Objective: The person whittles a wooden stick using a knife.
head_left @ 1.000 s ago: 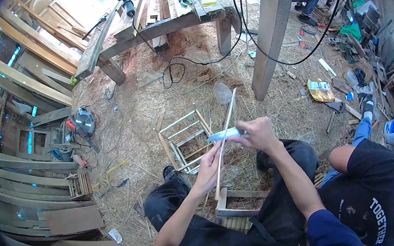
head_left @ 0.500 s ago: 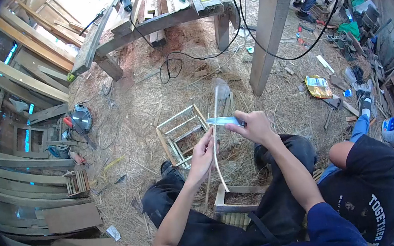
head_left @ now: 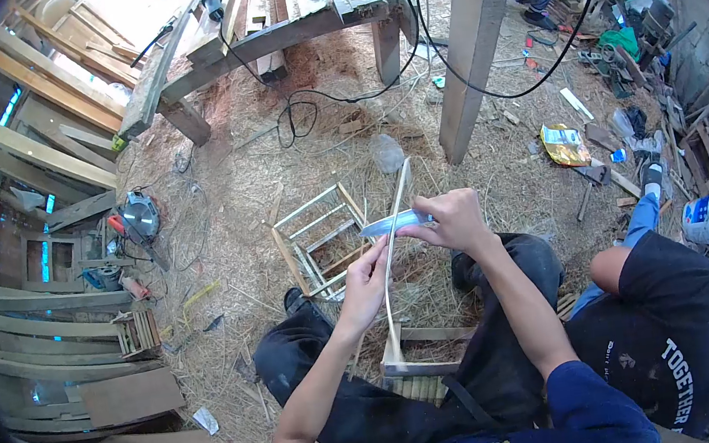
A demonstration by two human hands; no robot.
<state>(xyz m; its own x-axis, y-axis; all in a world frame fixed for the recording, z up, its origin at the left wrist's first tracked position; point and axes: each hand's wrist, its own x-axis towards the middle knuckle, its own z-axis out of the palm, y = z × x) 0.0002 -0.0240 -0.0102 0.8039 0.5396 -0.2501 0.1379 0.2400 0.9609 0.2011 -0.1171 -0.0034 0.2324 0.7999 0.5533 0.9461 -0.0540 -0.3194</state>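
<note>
My right hand is closed around a knife, its broad blade pointing left and lying against a long thin wooden strip. Pinched just below the blade, the strip passes through the fingers of my left hand. Its upper end rises toward the floor ahead, and its lower end reaches down to a small wooden frame between my legs. The knife's handle is mostly hidden in my right fist.
A slatted wooden frame stands on the shaving-strewn floor ahead. To the left lies a circular saw. A wooden post and workbench stand farther off. Close on my right sits a person in a black shirt, near a white bucket.
The strip has turned in my left hand, its upper end leaning farther right and showing a wider face. The blade has shifted slightly left along with the whole view.
</note>
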